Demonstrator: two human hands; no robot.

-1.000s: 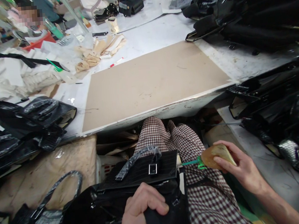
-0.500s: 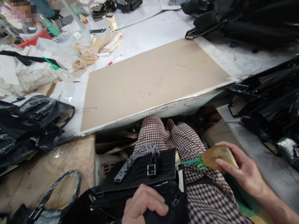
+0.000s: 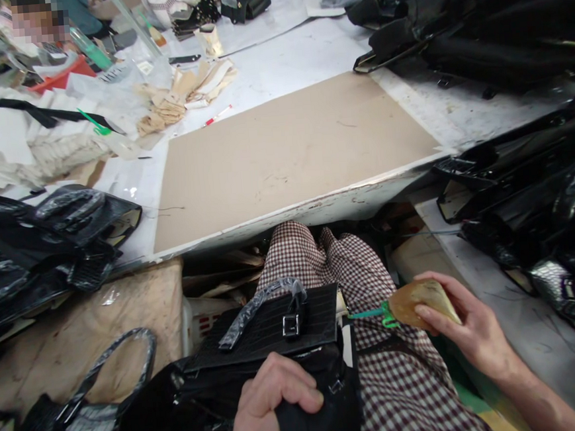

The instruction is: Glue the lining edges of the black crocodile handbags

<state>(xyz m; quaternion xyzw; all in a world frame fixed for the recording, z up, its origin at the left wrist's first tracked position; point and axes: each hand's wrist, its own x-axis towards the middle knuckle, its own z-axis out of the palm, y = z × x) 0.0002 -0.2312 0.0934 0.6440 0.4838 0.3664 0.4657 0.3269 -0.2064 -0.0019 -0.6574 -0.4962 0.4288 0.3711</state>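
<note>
My left hand (image 3: 275,409) has its fingers clamped on the black handbag (image 3: 273,349) lying in my lap, below the desk's (image 3: 317,210) near edge. My right hand (image 3: 468,331) has its fingers wrapped around a tan wooden tool (image 3: 413,298) with a green tip, held over my right thigh, beside the bag.

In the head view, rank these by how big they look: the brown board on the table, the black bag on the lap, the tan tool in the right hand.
1. brown board, largest
2. black bag, gripped by the left hand; it lies nearer the camera, so it looks enlarged
3. tan tool in the right hand, smallest
</note>
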